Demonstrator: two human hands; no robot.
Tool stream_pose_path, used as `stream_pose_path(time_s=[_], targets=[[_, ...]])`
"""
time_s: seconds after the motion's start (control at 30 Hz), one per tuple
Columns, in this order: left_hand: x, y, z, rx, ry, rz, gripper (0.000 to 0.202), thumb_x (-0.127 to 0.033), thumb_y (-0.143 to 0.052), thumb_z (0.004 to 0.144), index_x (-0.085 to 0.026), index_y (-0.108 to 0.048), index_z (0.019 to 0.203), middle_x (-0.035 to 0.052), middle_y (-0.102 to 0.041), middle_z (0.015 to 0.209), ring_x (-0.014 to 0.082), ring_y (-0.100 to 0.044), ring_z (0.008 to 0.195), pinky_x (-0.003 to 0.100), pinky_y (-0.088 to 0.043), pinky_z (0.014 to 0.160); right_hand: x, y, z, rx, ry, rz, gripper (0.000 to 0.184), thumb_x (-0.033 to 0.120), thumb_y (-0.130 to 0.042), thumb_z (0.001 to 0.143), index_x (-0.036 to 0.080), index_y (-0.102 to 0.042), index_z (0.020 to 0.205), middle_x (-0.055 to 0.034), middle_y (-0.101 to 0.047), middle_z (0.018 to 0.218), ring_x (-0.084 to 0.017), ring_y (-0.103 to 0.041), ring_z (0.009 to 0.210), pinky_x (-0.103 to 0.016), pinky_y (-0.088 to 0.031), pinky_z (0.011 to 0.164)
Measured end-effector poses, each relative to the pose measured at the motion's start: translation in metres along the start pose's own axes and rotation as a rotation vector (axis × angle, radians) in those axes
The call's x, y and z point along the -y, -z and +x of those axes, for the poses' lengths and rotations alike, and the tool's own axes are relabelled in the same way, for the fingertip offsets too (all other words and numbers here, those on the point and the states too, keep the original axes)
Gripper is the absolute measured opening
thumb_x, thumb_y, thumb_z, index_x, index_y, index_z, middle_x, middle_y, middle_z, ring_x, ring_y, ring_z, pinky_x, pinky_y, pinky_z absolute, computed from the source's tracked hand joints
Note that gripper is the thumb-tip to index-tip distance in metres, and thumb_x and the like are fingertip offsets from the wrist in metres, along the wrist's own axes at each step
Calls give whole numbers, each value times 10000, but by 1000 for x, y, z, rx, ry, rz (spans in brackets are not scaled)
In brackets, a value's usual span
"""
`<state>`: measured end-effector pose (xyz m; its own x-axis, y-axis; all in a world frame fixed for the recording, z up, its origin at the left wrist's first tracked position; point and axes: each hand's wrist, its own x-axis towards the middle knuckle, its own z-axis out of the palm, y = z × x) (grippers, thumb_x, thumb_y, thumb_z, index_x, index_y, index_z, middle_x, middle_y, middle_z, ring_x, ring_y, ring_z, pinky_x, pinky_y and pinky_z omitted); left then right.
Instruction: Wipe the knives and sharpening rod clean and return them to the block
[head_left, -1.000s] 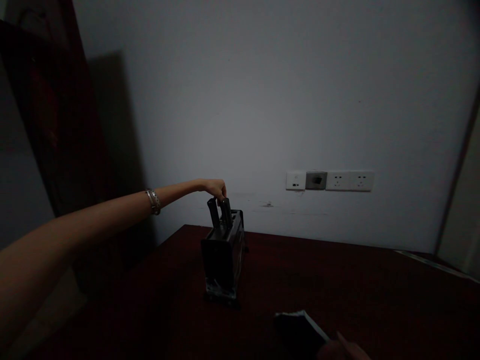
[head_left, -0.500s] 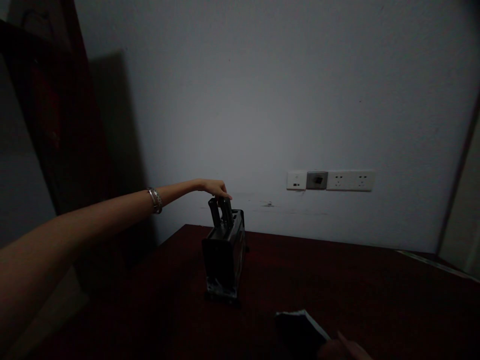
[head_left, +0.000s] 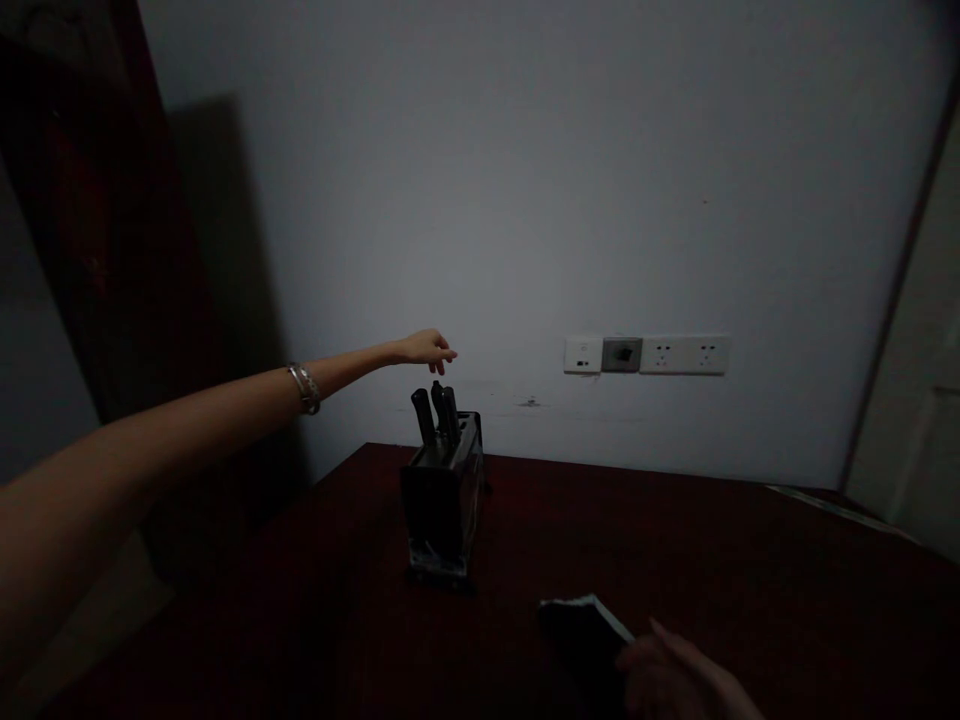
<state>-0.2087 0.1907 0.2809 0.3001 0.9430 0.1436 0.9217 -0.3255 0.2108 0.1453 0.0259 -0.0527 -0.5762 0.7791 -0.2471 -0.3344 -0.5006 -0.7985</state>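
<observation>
My left hand (head_left: 426, 347) hovers just above the knife block, clear of the handles, its fingers partly spread and nothing in them. Several black handles (head_left: 424, 416) stick up from the dark block (head_left: 436, 515), which stands upright on the table. At the lower right, my right hand (head_left: 671, 680) is dim, blurred and cut off by the frame. It overlaps the near side of a dark, flat thing with a pale edge (head_left: 581, 640). Whether its fingers grip that thing is too dark to see.
The dark red table (head_left: 637, 530) runs back to a grey wall (head_left: 487, 200). A row of sockets and switches (head_left: 646, 355) is set in the wall. A pale strip (head_left: 840, 513) lies along the table's right back edge. Dark furniture (head_left: 97, 260) stands at the left.
My left hand has let go of a knife handle and lifted off the block. My right hand has come slightly up and left in the view.
</observation>
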Motion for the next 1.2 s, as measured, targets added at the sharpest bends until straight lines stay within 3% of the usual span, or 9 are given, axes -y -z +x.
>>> stream_pose_path(time_s=[0.13,0.27,0.4,0.5,0.63,0.7,0.77,0.87,1.2], targets=[[-34,15,-5,-136,-48,6,414,-399,-466,785,-38,-630,904,117,-672,725,127,-567,575,244,-388,586,4,12,7,-84,135,-117,455,524,-515,758,104,-692,748,-67,-662,584,-130,-574,505,-236,-378,501],[-103,13,-31,-287,-287,131,351,-336,-462,801,-59,-637,927,68,-640,699,120,-553,606,247,-360,628,8,25,13,-218,294,-374,443,529,-558,706,102,-678,691,-12,-567,436,-109,-480,391,-228,-309,424],[-173,-28,-71,-292,-516,250,293,-340,-472,814,-137,-654,921,40,-615,717,153,-548,726,276,-323,685,13,27,12,-327,412,-768,359,434,-504,740,114,-665,726,-3,-567,488,-129,-496,447,-238,-333,439],[-197,-86,-87,-61,-584,116,259,-337,-482,820,-165,-652,913,58,-638,737,134,-536,659,270,-328,616,13,25,11,-417,450,-1041,299,353,-454,749,125,-648,722,-23,-596,575,-158,-543,548,-256,-390,509],[-189,-184,-86,234,-649,146,172,-265,-508,778,-225,-665,836,54,-667,815,161,-578,696,259,-344,541,9,20,8,-486,483,-1229,245,304,-460,750,142,-640,713,-25,-584,593,-171,-539,576,-271,-379,547],[-179,-226,-82,310,-614,168,170,-215,-515,742,-256,-669,803,46,-671,821,175,-598,727,256,-366,535,8,18,6,-508,493,-1327,218,280,-458,757,159,-630,700,-26,-587,616,-167,-538,584,-267,-364,551],[-169,-256,-78,320,-589,162,176,-205,-516,728,-271,-668,785,38,-673,793,175,-607,703,250,-376,521,7,15,3,-521,498,-1419,198,255,-451,767,177,-616,689,-25,-593,653,-163,-538,608,-262,-350,562],[-157,-277,-74,304,-556,148,190,-187,-515,710,-272,-664,793,38,-675,807,181,-614,714,245,-382,520,7,12,0,-534,498,-1534,188,239,-443,784,191,-598,689,-22,-591,693,-157,-535,645,-262,-336,586],[-143,-294,-65,403,-551,111,206,-215,-590,672,-291,-658,851,-1,-674,833,165,-613,729,223,-362,510,6,7,-1,-516,464,-1678,195,353,-475,810,203,-586,755,-28,-585,787,-170,-547,724,-258,-326,587]])
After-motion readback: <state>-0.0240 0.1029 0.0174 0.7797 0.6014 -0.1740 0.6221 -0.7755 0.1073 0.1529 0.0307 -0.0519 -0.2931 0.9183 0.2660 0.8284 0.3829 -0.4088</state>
